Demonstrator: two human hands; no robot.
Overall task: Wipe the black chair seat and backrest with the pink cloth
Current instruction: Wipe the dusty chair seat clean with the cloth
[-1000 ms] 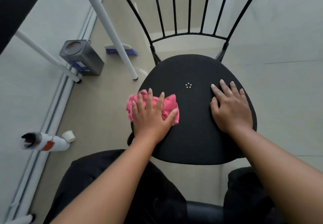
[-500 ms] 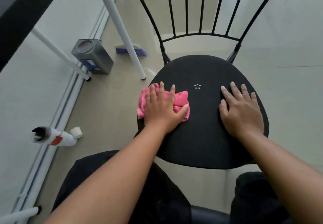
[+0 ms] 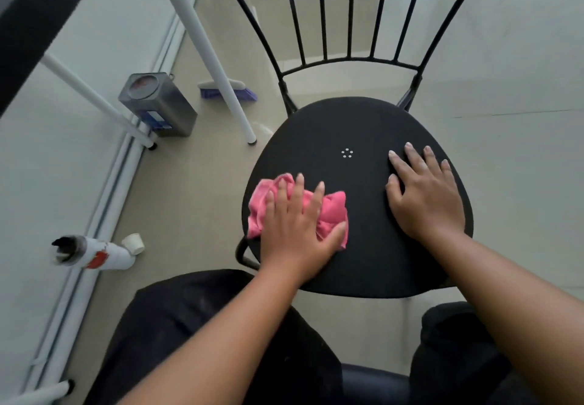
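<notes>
Partly hidden under left hand (image 3: 295, 231): cloth (image 3: 331, 212), only its bunched pink edges showing. Backrest (image 3: 350, 25) bars cut off at the top edge. Left hand flat, fingers straight and spread, pressing cloth onto seat (image 3: 357, 253) at its left front; no grip. Right hand (image 3: 426, 199) palm down on seat's right side, fingers straight, holding nothing. Hands well apart. Can (image 3: 158, 104) on floor, left.

No readable text anywhere

The blue label (image 3: 155, 119) on the metal tin (image 3: 164, 101) and the red mark (image 3: 98, 259) on the white tube (image 3: 110, 254) are too blurred to read.
</notes>
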